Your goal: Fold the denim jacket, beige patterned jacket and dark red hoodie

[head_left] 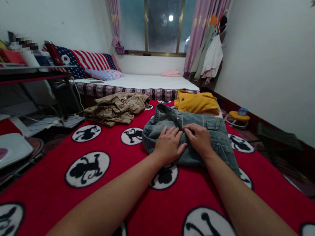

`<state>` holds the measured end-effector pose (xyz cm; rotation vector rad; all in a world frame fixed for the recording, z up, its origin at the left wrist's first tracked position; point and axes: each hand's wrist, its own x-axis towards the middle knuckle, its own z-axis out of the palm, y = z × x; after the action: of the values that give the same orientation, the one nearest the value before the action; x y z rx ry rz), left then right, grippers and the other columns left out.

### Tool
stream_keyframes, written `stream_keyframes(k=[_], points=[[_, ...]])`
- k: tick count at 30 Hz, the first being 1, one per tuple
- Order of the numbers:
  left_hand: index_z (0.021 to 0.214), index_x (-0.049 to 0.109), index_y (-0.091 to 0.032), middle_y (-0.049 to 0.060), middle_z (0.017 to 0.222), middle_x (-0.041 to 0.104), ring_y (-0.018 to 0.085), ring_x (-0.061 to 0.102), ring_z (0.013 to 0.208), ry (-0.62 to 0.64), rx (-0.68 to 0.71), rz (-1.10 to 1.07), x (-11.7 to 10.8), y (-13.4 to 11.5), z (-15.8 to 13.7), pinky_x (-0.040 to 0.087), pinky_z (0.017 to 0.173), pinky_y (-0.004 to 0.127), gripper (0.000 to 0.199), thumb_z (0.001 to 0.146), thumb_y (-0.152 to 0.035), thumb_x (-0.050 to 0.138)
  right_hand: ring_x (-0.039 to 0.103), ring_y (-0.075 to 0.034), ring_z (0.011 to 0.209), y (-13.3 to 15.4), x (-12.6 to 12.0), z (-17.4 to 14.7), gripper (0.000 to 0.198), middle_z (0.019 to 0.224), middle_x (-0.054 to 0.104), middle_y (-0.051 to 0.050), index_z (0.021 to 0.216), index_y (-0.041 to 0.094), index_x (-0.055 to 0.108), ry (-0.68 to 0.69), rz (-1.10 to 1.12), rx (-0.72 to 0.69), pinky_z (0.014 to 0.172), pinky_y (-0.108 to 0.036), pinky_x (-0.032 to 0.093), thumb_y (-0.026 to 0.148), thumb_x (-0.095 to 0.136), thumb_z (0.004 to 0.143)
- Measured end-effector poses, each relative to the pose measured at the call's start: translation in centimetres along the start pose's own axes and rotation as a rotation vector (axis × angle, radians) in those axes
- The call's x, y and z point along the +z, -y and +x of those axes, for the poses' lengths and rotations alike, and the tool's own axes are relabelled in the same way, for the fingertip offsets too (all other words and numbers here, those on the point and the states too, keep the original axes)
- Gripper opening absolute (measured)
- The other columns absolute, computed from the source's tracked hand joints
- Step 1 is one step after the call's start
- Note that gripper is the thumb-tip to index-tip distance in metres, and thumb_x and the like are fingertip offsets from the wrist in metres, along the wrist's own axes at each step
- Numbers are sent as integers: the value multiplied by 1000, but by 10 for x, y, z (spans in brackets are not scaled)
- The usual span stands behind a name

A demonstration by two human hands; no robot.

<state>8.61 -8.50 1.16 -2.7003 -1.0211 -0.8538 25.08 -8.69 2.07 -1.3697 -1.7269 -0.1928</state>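
Note:
A faded blue denim jacket (216,135) lies on a red blanket (129,168) with black-and-white monkey circles. Its collar points away from me, and a button shows on the front. My left hand (169,143) rests on the left part of the jacket, fingers stretched out. On the front opening, my right hand (199,138) pinches the denim edge between thumb and fingers. Just behind the jacket is a folded yellow garment (197,102). A crumpled brown patterned garment (118,107) lies farther left.
Beyond the blanket stands a white-topped bed (147,81) with a pillow (105,73). A cluttered desk (23,71) and a white chair (2,154) are at left. To the right are a yellow stool (237,116) and a dark folding stool (279,138). Clothes (212,58) hang beside the curtain.

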Motion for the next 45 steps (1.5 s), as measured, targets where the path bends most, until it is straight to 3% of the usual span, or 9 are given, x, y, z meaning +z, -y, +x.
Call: stream_keyframes(k=[45], points=[[133,53,-11,13,139,54,28,44,132,-14,5,57,1,0,0,25,115,49,54,94,-48,44,67,-21,89,0,0,0,21,93,74,-3,85,21,73,6,-25,8,82,-33,47,25,52,88]])
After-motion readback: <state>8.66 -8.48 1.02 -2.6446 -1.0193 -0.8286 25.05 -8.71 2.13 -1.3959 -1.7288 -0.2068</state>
